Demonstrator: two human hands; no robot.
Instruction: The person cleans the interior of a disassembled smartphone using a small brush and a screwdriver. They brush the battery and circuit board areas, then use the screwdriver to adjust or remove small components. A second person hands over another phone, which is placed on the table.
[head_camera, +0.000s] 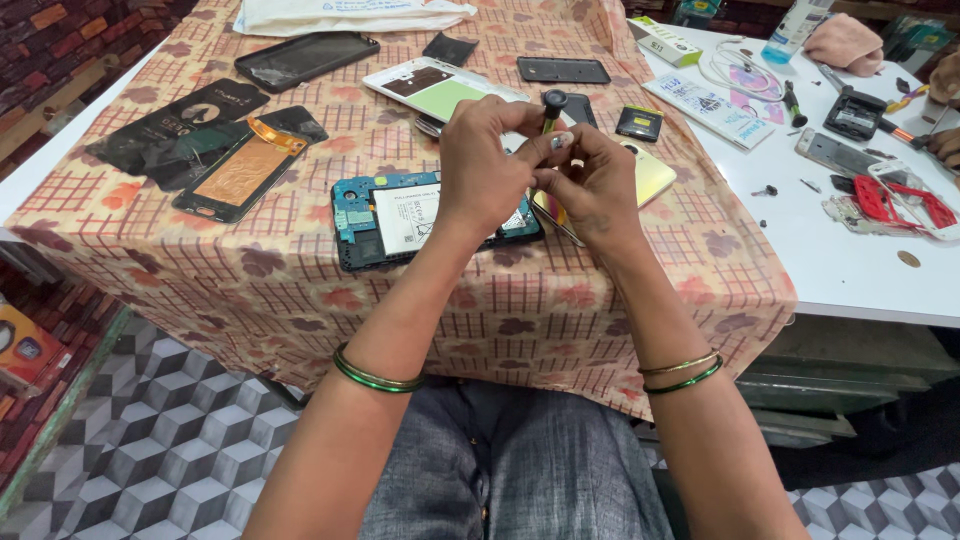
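A: Surface: desk (300, 300) under a checked, leaf-printed cloth, a white top adjoining at right; brick wall and cube-patterned floor at left. Contents, left to right?

B: Black panels and a copper-backed screen part (238, 172); an opened phone (400, 218) with blue board and white battery exposed, partly beneath the hands; a white frame with a green patch (440, 92); a yellow back cover (655, 175); on the white top, small parts, a red frame (890, 200).

A: Hands?

B: Left hand (488, 170) and right hand (590, 185) were pressed together above the opened phone, both pinched on a black-capped screwdriver (552, 106), held upright.

A: Risks?

B: In my judgement, a slip of the tip could drop a screw onto the patterned cloth, where it would be hard to find, or scratch the exposed board.

A: Not made out?

B: The tool's tip and anything on it, hidden by fingers; another person's hand, cut off at the right edge.
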